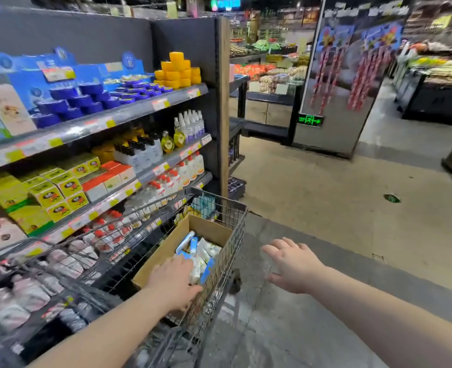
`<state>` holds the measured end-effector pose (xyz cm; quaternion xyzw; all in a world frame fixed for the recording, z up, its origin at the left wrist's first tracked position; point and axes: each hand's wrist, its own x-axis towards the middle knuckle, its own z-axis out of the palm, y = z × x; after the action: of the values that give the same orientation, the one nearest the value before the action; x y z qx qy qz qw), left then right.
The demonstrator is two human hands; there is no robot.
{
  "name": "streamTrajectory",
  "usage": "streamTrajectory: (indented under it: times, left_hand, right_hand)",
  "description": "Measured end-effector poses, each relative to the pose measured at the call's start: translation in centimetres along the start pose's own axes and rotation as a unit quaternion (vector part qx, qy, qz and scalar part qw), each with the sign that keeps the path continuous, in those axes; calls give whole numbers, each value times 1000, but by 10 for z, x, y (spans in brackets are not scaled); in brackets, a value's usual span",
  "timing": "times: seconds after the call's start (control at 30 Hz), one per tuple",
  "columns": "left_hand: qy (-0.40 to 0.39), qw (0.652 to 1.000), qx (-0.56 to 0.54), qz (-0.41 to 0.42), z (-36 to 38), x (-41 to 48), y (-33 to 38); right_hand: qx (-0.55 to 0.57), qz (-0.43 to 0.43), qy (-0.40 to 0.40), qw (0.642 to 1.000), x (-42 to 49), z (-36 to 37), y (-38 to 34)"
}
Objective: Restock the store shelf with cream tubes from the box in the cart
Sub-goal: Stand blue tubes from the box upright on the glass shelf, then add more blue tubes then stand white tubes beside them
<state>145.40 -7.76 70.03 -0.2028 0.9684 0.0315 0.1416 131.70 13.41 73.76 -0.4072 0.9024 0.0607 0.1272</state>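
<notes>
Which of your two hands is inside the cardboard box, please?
The left hand, down among the cream tubes in the box; the right hand hangs open outside the cart.

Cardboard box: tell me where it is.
Head view, lower centre: the cardboard box sits in the wire cart beside the shelves, left hand inside it.

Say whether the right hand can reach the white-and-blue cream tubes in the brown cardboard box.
Probably yes: the right hand hovers beside the wire cart, brown cardboard box is open-topped; left hand covers some cream tubes.

One cart (pixel 236 235); one box (pixel 211 229); several cream tubes (pixel 206 251); two hands (pixel 173 280) (pixel 292 264).
</notes>
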Motion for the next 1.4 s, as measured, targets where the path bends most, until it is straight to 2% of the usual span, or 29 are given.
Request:
streamTrajectory:
  times: [0.17, 0.4, 0.67, 1.07, 1.4]
  left_hand:
    - [-19, 999, -23, -38, 4, 53, -19]
    - [-65, 993, -74, -69, 16, 157, -54]
    - [-102, 973, -141, -154, 48, 201, -109]
    - [-188, 898, -239, -318, 98, 210, -126]
    - [-212, 844, -363, -332, 155, 307, -64]
  right_hand:
    - [-6, -36, -11, 999, 63, -4, 13]
    - [-47, -43, -60, 996, 182, -24, 35]
    - [-62, -104, -145, 982, 309, -20, -2]
    - [-103, -255, -253, 928, 454, 48, -54]
    - [-138, -311, -324, 883, 560, 122, -49]
